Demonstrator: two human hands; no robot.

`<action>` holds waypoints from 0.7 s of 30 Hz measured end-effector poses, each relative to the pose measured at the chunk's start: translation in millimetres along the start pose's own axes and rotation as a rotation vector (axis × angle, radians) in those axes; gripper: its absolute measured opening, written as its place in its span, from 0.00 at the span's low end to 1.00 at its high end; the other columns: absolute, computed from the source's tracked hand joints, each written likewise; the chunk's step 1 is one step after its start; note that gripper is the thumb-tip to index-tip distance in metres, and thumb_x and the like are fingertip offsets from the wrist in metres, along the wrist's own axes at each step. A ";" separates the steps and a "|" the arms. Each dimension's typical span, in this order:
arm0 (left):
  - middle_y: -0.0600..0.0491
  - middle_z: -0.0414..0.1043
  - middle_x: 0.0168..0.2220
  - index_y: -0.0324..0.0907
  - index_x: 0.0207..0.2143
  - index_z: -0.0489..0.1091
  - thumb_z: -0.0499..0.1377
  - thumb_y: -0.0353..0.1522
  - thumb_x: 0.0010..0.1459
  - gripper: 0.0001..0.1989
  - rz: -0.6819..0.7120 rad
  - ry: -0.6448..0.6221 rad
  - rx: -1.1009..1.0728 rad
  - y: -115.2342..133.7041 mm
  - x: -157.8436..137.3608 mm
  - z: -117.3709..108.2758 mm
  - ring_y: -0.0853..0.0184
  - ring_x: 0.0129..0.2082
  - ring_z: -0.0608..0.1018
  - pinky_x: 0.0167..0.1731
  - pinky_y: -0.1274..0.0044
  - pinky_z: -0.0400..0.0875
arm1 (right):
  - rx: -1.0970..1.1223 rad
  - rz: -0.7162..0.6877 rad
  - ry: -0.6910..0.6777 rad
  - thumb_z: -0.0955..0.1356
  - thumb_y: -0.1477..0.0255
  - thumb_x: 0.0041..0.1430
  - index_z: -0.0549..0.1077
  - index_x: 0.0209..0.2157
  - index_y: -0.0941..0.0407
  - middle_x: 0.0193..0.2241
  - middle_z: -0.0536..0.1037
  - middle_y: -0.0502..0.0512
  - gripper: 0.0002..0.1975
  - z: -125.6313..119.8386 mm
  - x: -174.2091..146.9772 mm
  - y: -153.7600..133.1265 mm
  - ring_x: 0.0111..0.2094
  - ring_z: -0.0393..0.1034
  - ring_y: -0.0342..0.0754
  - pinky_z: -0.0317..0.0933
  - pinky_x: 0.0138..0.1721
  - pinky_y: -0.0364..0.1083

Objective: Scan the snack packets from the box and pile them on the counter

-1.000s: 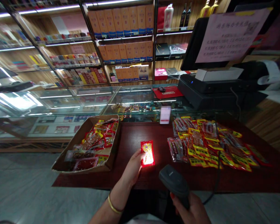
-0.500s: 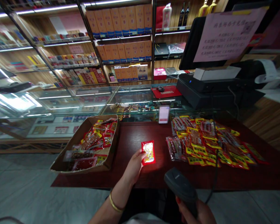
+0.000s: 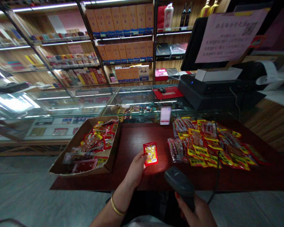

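Note:
My left hand [image 3: 136,167] pinches a small red and yellow snack packet [image 3: 150,154] by its left edge, above the dark red tabletop [image 3: 132,135]. In my right hand [image 3: 196,210] is a dark barcode scanner [image 3: 180,183], gripped by its handle and tilted toward the packet, with red light falling on the packet and the wood beside it. To the left, a cardboard box [image 3: 113,157] holds several mixed snack packets [image 3: 92,142]. Right of my hands lies a spread pile of red and yellow snack packets [image 3: 203,142].
A black cable [image 3: 217,176] runs across the right-hand pile. Behind the table stand a glass display counter [image 3: 90,101], a mouse [image 3: 162,90] on a red mat [image 3: 172,93], a monitor [image 3: 194,44] with a paper sign, and a small card stand [image 3: 165,115]. Shelves of boxes [image 3: 123,20] line the back wall.
The scanner in my right hand has shifted slightly left and up. My left hand keeps the packet in nearly the same place, and the bright glare on it has lessened.

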State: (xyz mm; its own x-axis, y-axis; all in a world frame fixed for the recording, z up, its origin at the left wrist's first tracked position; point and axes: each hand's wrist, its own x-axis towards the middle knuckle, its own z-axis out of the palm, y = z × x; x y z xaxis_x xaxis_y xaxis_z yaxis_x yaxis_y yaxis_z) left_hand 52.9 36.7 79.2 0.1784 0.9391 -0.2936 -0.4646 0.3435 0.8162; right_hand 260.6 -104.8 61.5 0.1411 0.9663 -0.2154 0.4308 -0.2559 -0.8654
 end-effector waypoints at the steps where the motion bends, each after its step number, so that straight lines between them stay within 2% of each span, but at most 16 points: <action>1: 0.46 0.84 0.45 0.39 0.49 0.77 0.69 0.35 0.52 0.21 0.000 -0.008 0.010 0.1 -0.9 1.1 0.56 0.44 0.83 0.48 0.68 0.75 | -0.009 -0.004 0.013 0.64 0.42 0.62 0.77 0.29 0.51 0.20 0.82 0.55 0.28 1.6 3.3 0.2 0.23 0.78 0.55 0.68 0.27 0.47; 6: 0.46 0.84 0.46 0.39 0.51 0.78 0.67 0.34 0.54 0.21 0.006 -0.064 0.030 -0.3 -3.6 6.0 0.58 0.45 0.84 0.49 0.70 0.74 | -0.038 -0.010 -0.013 0.63 0.47 0.65 0.77 0.32 0.51 0.21 0.81 0.55 0.24 7.2 15.6 -1.0 0.25 0.78 0.57 0.68 0.30 0.49; 11: 0.45 0.83 0.47 0.39 0.51 0.78 0.68 0.35 0.55 0.21 -0.010 -0.055 0.008 -1.5 -3.2 8.8 0.58 0.45 0.84 0.52 0.68 0.74 | -0.068 -0.051 0.004 0.64 0.49 0.65 0.76 0.29 0.50 0.19 0.79 0.53 0.22 8.9 20.1 -3.0 0.23 0.76 0.56 0.67 0.30 0.49; 16: 0.44 0.83 0.48 0.39 0.52 0.78 0.69 0.37 0.56 0.22 -0.005 -0.078 0.012 -4.8 -3.6 11.0 0.57 0.47 0.83 0.54 0.67 0.74 | 0.005 -0.061 0.063 0.68 0.50 0.61 0.78 0.27 0.50 0.16 0.77 0.50 0.19 13.2 17.2 -5.7 0.20 0.74 0.54 0.67 0.25 0.48; 21: 0.46 0.83 0.48 0.41 0.54 0.77 0.69 0.36 0.53 0.25 0.036 -0.108 0.125 -23.3 20.4 25.3 0.58 0.44 0.84 0.47 0.69 0.77 | 0.053 -0.030 0.099 0.68 0.46 0.60 0.78 0.26 0.51 0.18 0.80 0.53 0.23 0.5 3.2 1.3 0.22 0.77 0.54 0.68 0.26 0.47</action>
State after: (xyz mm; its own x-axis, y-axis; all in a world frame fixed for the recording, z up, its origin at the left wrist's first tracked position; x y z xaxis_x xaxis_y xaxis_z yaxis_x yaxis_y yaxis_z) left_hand 89.3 47.6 66.8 0.2589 0.9420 -0.2135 -0.3618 0.2995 0.8828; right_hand 261.2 -102.0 59.4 0.2176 0.9652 -0.1454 0.3892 -0.2224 -0.8939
